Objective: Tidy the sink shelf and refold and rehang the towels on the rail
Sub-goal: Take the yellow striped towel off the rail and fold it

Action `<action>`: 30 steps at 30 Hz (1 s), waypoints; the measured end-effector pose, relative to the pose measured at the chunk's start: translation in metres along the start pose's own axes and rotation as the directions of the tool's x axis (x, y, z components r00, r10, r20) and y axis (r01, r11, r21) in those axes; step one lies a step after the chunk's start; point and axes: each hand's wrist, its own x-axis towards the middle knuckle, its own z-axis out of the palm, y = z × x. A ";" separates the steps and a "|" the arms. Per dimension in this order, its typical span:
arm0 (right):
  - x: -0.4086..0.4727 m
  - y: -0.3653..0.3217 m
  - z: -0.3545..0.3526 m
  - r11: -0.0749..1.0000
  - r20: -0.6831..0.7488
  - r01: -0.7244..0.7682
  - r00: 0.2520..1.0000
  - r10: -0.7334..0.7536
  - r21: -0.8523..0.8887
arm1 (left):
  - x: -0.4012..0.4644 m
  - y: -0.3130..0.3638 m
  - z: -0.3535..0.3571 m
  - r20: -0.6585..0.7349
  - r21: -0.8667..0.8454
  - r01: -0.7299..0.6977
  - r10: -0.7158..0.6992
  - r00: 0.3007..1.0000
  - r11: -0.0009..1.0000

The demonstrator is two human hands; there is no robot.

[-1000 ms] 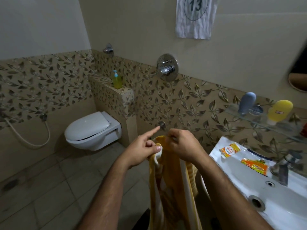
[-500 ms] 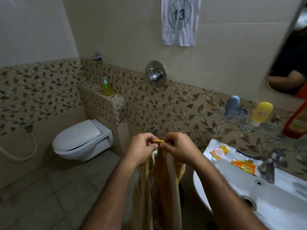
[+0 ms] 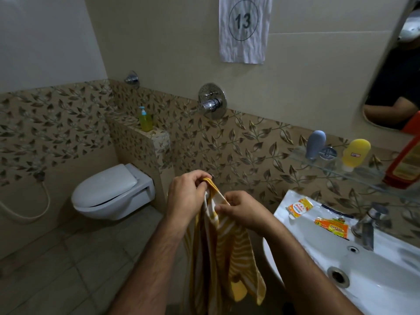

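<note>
Both hands hold a yellow-and-white striped towel up in front of the body, between the toilet and the sink. Left hand: fingers curled round the towel's top corner, gripping it at the higher point. Right hand: fingers pinch the top edge a little lower and to the right, thumb on the near side. The stretch of edge between the 2 hands slopes down to the right. The rest of the towel hangs loose in long folds below the hands, off the floor as far as visible; its bottom end runs out of frame.

Glass shelf on the wall above the sink carries a grey-blue bottle standing cap-down, a yellow bottle also cap-down, and an orange-red bottle at the right end, partly cut off. 2 sachets lie on the sink's back rim: a yellow one and an orange one, near the chrome tap. Green soap dispenser stands on the tiled ledge behind the toilet. Paper sheet marked 13 is stuck on the wall. Mirror at upper right reflects a person's arm.
</note>
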 end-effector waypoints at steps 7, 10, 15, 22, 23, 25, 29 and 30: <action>-0.005 0.011 -0.012 0.999 -0.233 -0.006 0.972 0.013 0.032 | 0.003 -0.010 -0.008 -0.043 0.040 0.028 -0.026 0.999 0.999; -0.007 0.010 -0.016 1.000 -0.297 0.015 0.955 -0.014 0.001 | 0.004 -0.013 -0.010 -0.054 0.037 0.044 -0.041 0.998 0.998; -0.010 0.012 -0.018 0.982 -0.329 -0.002 0.942 -0.061 -0.188 | 0.004 -0.015 -0.012 -0.034 0.051 0.067 -0.065 0.997 0.996; -0.014 0.011 -0.011 0.769 -0.299 -0.034 0.932 -0.206 -0.638 | 0.003 -0.018 -0.009 -0.008 0.068 0.126 -0.125 0.992 0.990; -0.014 0.009 -0.013 0.769 -0.307 -0.031 0.926 -0.218 -0.638 | 0.003 -0.019 -0.009 -0.004 0.069 0.142 -0.142 0.990 0.987; -0.012 0.005 -0.019 0.802 -0.349 -0.026 0.909 -0.230 -0.597 | 0.004 -0.021 -0.009 0.003 0.064 0.171 -0.172 0.985 0.983; -0.007 -0.004 -0.031 0.882 -0.367 -0.058 0.920 -0.134 -0.468 | 0.005 -0.022 -0.010 -0.005 0.042 0.165 -0.165 0.986 0.985; -0.007 -0.005 -0.033 0.886 -0.383 -0.076 0.916 -0.119 -0.458 | 0.006 -0.021 -0.010 -0.005 0.036 0.157 -0.157 0.988 0.987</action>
